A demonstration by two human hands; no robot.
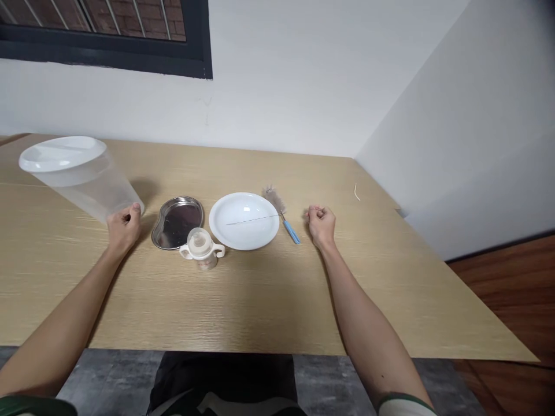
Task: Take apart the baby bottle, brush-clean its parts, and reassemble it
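Note:
My left hand (124, 226) rests as a fist on the table, beside the base of a tall clear plastic container (93, 182) with a white lid. To its right lies a kidney-shaped metal tray (176, 222), and in front of that stands a small two-handled baby bottle (202, 247). A white oval bowl (244, 234) sits in the middle with a thin wire (254, 219) across it. Just right of the bowl is a bristle brush (291, 231) with a blue handle. My right hand (322, 224), also closed in a fist, lies right of the brush; neither hand visibly holds anything.
The wooden table (260, 300) meets a white wall behind and on the right. A small pale curved strip (356, 192) lies at the back right. A dark-framed window (104, 49) is at the upper left. The table's front edge runs below my forearms.

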